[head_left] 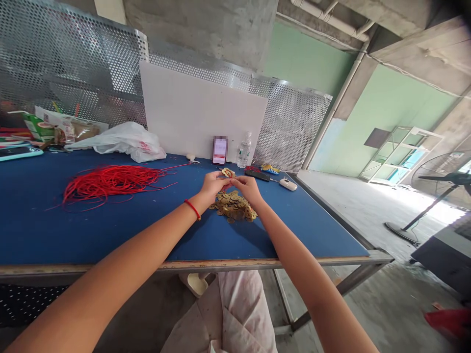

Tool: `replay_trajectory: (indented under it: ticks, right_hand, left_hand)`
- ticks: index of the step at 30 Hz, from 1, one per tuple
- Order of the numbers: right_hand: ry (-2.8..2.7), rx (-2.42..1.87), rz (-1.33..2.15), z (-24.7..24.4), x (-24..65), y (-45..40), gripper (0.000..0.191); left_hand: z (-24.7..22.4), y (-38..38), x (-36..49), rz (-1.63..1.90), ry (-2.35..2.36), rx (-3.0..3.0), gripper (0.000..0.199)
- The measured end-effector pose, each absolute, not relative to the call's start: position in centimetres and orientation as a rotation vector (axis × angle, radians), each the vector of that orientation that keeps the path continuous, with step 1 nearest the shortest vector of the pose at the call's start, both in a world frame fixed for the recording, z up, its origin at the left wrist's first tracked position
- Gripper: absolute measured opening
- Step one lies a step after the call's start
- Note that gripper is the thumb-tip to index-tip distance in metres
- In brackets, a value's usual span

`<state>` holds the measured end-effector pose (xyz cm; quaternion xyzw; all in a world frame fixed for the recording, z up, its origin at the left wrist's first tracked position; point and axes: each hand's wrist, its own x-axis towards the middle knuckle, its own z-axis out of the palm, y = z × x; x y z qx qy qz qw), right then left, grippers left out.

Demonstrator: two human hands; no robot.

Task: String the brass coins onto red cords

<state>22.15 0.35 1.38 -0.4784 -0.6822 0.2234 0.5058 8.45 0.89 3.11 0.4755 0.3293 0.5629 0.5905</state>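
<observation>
My left hand is closed in a pinch on a few brass-coloured coins, which stick up above its fingertips. My right hand meets it from the other side, fingertips pressed together; a bit of red cord shows between the hands, but exactly what the right fingers grip is too small to make out. Just below both hands lies a heap of brass-coloured coins on the blue tabletop. A loose bundle of red cords is spread to the left of the hands.
Behind the hands stand a phone and a water bottle against a white board. A black object and a white case lie to the right. A plastic bag sits at the back left.
</observation>
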Motion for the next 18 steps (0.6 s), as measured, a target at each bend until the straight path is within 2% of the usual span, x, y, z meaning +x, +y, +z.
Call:
replay_trajectory:
  ticks: [6,9,12,15,18]
  right_hand:
    - [-1.650,-1.378,0.367,2.0,23.3,0.0,0.027]
    - [-1.695,-1.480,0.176,2.5,23.3,-0.4,0.023]
    - [-1.711,-1.475,0.035,2.5,22.9,-0.5,0.027]
    - [-1.724,-1.342,0.340,2.3,22.3,-0.4,0.033]
    - [-1.608,-1.156,0.805,2.1,21.9,-0.4,0.027]
  left_hand:
    - [3.3,1.2,8.0,1.251,0.771,1.081,0.024]
    - [3.3,1.4,7.9,1.247,0.757,1.069,0.020]
    - [3.2,1.5,7.9,1.266,0.772,1.081,0.020]
    - [3.1,1.4,8.0,1.291,0.780,1.098,0.023]
    - [3.1,1.2,8.2,1.303,0.778,1.135,0.025]
